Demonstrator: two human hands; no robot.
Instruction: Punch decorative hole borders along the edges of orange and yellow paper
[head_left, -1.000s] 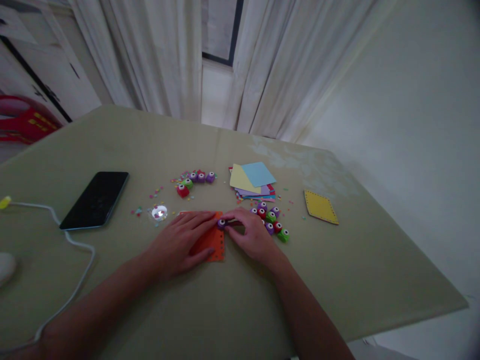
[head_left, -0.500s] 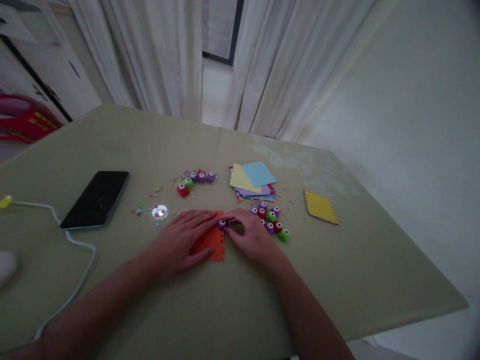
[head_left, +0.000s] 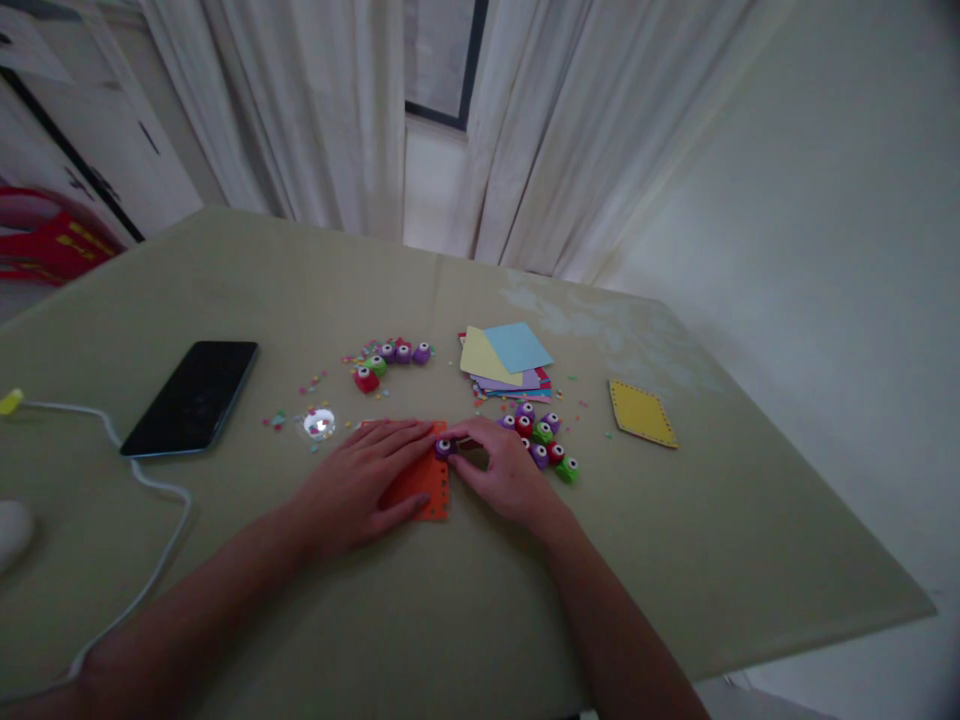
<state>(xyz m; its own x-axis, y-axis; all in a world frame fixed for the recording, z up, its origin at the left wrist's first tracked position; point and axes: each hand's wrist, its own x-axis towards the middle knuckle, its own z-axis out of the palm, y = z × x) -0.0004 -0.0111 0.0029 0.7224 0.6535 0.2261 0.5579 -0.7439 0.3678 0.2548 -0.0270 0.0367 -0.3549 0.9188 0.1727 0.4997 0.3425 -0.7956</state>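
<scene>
My left hand point(head_left: 367, 480) lies flat with its fingers stretched out on an orange sheet of card point(head_left: 411, 490), covering much of it. Small holes run along the card's right and lower edges. Between thumb and fingers, my right hand point(head_left: 499, 470) grips a small purple paper punch point(head_left: 444, 448) with an eye on top, at the card's right edge. Just beyond that hand sits a cluster of similar purple, red and green punches point(head_left: 543, 433), partly hidden by it.
More punches point(head_left: 403, 353) stand among confetti further back. Behind my right hand is a stack of coloured cards point(head_left: 517, 347). A hole-edged yellow card point(head_left: 643, 413) lies at right. A black tablet point(head_left: 192, 398), a white cable point(head_left: 176, 492) and a shiny round object point(head_left: 319, 424) are at left.
</scene>
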